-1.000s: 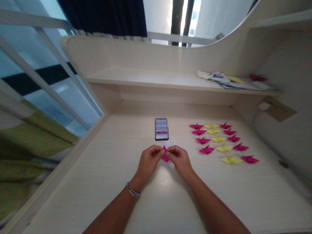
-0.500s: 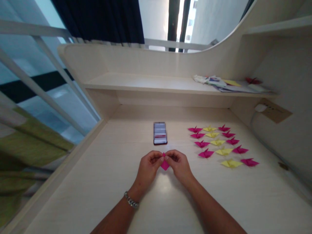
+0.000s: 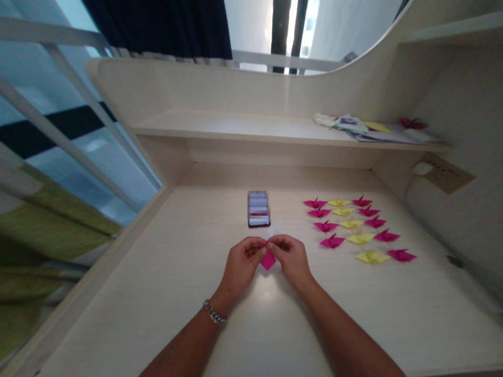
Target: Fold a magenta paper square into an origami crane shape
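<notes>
A small folded piece of pink origami paper [image 3: 268, 262] is pinched between my two hands, its lower corner pointing toward me. My left hand [image 3: 244, 263] grips its left side with thumb and fingers closed. On the other side, my right hand [image 3: 291, 260] pinches the upper right part, thumb on top. The fingers hide the paper's upper portion. To the right, several folded paper cranes lie in rows: pink cranes [image 3: 332, 241] on the left, yellow cranes [image 3: 360, 239] in the middle, and more pink cranes [image 3: 387, 235] at the right.
A smartphone [image 3: 258, 209] lies on the desk [image 3: 165, 293] just beyond my hands. Papers [image 3: 377, 133] and a red folded piece [image 3: 412, 123] rest on the shelf [image 3: 236, 128] behind. A cable [image 3: 408, 201] runs down the right wall from a plug [image 3: 423, 168].
Both hands remain on the pink paper, and the fingers have shifted slightly around its top. The whole scene sits a little higher as the camera view tilts.
</notes>
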Tool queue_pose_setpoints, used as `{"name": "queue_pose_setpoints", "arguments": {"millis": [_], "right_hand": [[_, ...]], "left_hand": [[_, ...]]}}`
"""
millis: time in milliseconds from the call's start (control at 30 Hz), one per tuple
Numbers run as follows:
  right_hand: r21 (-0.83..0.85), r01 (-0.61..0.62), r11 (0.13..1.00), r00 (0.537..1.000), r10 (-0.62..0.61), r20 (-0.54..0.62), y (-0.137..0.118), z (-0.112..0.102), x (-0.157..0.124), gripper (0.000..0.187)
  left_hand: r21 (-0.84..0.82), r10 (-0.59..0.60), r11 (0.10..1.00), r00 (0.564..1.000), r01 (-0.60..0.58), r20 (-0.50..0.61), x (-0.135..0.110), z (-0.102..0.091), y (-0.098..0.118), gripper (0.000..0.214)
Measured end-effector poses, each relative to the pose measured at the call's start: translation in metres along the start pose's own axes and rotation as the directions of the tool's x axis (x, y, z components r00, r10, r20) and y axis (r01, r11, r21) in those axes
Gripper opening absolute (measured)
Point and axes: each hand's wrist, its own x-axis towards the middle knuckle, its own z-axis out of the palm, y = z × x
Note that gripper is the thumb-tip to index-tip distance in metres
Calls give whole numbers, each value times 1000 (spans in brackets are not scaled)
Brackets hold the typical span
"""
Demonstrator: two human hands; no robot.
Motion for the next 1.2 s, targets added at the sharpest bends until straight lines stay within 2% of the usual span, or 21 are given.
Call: {"name": "queue_pose_setpoints", "arguments": {"millis": [167,467,600,667,767,867,933,1067,1200], "right_hand": [[44,3,999,1000,-3,-19,1,-1,1,17],[57,-19,998,998,16,55,0,-5,3,25],[13,9,1000,999,-10,52,0,-6,4,19],[22,14,1000,998,-15,53,1,-5,5,21],[64,-54,996,992,46,120,5,-5,5,29],[-11,-144,990,961,142,235,9,-6,4,27],[-80,-151,985,952,166,256,9,-6,3,24],[-136,-116,984,974,139,178,7,-9,4,21],[-195,-83,977,990,103,95,6,-10,6,21]], "left_hand": [[-22,-4,1000,1000,3,-11,0,1,0,22],[-36,-77,996,997,77,11,-1,2,-1,30],[-43,-87,995,995,89,40,-2,3,-1,29],[-35,-84,996,996,84,18,-2,3,0,28],[-30,-64,998,997,63,-49,1,0,1,29],[-46,-43,998,992,38,-120,3,-3,1,32],[-70,-49,997,989,39,-143,4,-4,0,35],[-84,-92,993,993,85,-77,3,-3,-1,35],[4,-140,990,990,140,21,3,-1,-1,24]]}}
